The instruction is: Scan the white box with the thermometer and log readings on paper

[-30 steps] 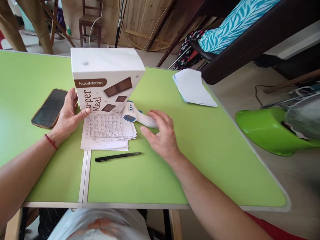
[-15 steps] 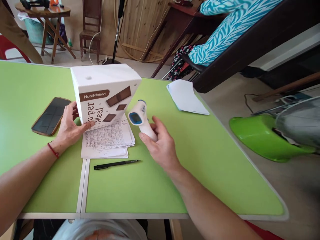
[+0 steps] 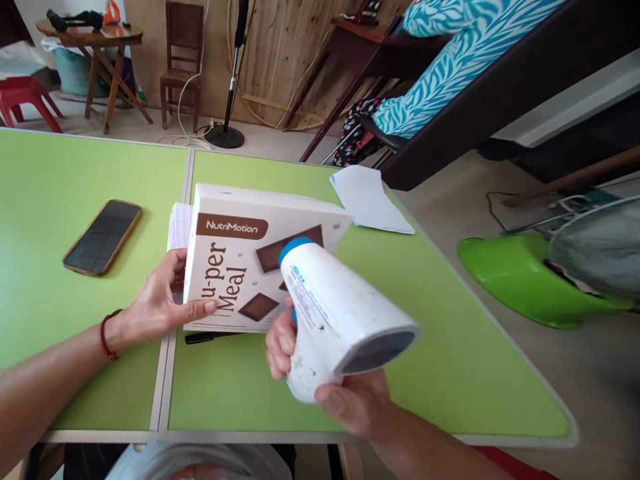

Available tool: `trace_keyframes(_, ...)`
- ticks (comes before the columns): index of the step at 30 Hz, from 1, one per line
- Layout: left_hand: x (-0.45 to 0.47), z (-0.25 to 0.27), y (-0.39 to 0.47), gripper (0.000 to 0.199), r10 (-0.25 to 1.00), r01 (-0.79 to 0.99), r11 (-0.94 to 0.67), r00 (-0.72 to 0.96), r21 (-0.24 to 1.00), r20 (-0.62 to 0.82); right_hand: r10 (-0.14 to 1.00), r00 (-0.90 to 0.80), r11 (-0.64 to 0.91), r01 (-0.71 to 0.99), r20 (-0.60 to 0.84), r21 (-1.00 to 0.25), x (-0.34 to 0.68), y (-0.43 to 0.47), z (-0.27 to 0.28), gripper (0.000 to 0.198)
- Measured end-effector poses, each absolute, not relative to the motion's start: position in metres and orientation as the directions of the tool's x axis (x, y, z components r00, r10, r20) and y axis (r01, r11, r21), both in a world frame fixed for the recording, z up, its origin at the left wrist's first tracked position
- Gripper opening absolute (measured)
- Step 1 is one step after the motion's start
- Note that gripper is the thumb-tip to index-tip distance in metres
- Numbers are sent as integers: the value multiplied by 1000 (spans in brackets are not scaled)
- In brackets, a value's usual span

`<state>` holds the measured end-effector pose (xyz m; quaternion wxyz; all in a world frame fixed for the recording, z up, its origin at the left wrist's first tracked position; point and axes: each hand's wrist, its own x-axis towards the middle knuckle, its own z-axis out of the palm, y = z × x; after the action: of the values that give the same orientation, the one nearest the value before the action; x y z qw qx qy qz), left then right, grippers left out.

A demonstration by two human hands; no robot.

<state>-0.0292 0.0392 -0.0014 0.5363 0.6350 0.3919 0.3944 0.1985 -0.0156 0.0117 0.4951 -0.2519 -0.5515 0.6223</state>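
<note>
My left hand [image 3: 163, 293] grips the left edge of a white NutriMotion box [image 3: 233, 257], thumb on its printed front and fingers behind. My right hand [image 3: 363, 400] is wrapped around the handle of a white infrared thermometer [image 3: 333, 300] with a blue tip. That tip overlaps the brown pictures on the box front; whether they touch I cannot tell. Handwritten papers [image 3: 180, 227] show only at the box's left side, the rest hidden behind it. Below the box pokes out one end of a black pen [image 3: 200, 338].
A phone [image 3: 103, 237] lies on the green table [image 3: 250, 393], left of the box. White sheets [image 3: 367, 197] rest near the right edge. Beyond stand a person in a blue-and-white patterned garment [image 3: 450, 73], a wooden chair [image 3: 183, 73] and a bright green plastic object [image 3: 525, 280].
The box has come nearer and to the right, now covering most of the papers and pen. The thermometer has been raised closer to the camera and turned toward the box. A person at far left has left view.
</note>
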Motion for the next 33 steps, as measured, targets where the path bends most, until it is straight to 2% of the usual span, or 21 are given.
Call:
trace_keyframes(7, -27, -4, 40, 60, 926, 53, -93, 372, 994, 66, 913, -360, 27, -415, 192, -909, 196, -17, -8, 34)
trace_keyframes(14, -27, -4, 42, 58, 920, 25, -64, 390, 998, 49, 921, -370, -35, -395, 124, -918, 195, -16, -8, 44)
trace_keyframes(26, -30, 0, 45, 55, 898, 104, -140, 433, 985, 82, 909, -399, -35, -356, 118, -934, 199, -15, -14, 40)
trace_keyframes(33, -34, -2, 47, 61, 882, 163, -178, 463, 970, 84, 889, -438, -20, -332, 135, -943, 200, -19, -15, 33)
